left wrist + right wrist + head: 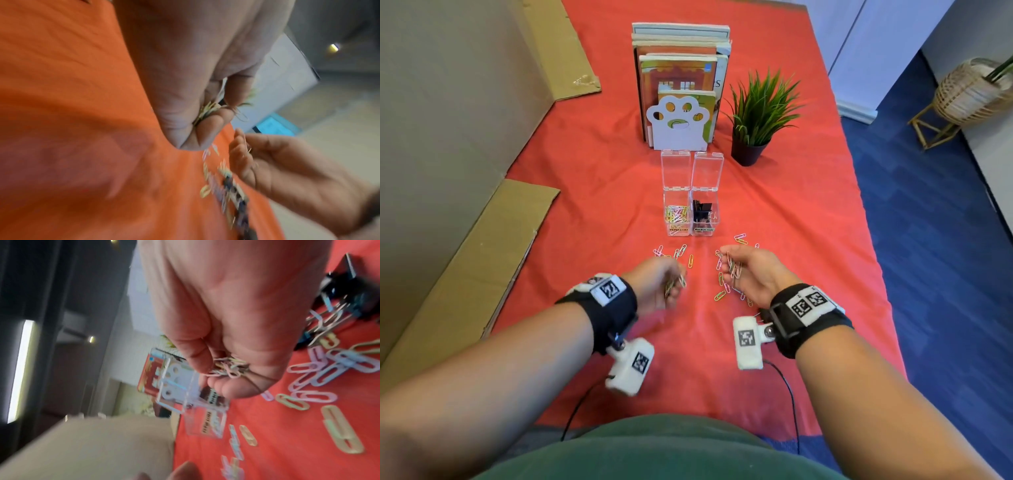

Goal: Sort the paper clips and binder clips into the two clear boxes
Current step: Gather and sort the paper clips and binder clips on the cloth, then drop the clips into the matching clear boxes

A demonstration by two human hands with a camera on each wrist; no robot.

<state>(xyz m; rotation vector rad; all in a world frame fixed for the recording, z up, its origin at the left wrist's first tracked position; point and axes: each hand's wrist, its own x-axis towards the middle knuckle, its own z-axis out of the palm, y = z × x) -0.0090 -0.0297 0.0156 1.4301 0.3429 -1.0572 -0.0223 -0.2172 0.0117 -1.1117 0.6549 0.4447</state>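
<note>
Two clear boxes stand side by side with their lids tipped back. The left box (676,216) holds coloured paper clips and the right box (704,214) holds black binder clips. Loose paper clips (681,253) lie scattered on the red cloth in front of the boxes. My left hand (676,279) hovers over the cloth, its fingers curled round a bunch of paper clips (207,112). My right hand (729,267), turned palm-up, cups another bunch of paper clips (228,366). More loose clips (329,369) lie under it, with a few dark binder clips (341,287) near the wrist.
Books in a white paw-shaped bookend (678,120) and a potted plant (753,116) stand behind the boxes. Cardboard sheets (476,260) lean along the left side. The table edge (873,240) drops to blue carpet on the right.
</note>
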